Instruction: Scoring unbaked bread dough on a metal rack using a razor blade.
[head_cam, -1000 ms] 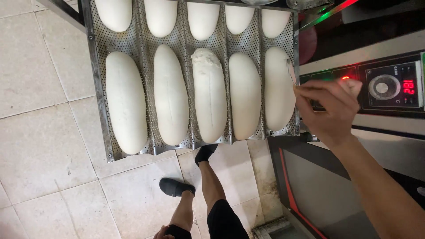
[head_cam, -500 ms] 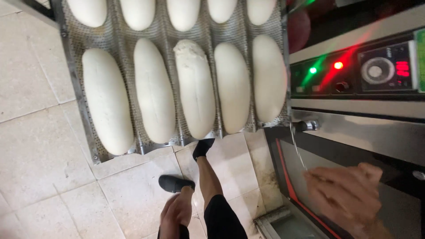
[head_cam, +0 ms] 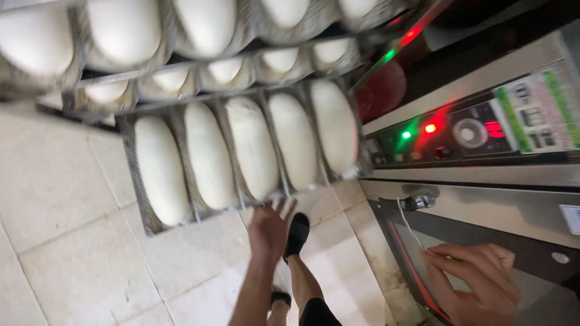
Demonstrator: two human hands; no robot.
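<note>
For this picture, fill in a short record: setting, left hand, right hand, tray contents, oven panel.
Setting: bakery rack beside an oven, tiled floor
Left hand: open, reaching up to the near edge of the perforated tray
Right hand: fingers pinching a thin white cord at the oven door
Tray contents: five long dough loaves, unbaked
Oven panel: green and red lights lit

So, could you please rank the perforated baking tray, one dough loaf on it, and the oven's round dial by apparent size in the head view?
1. perforated baking tray
2. dough loaf
3. round dial, though nearness may skew this.
</note>
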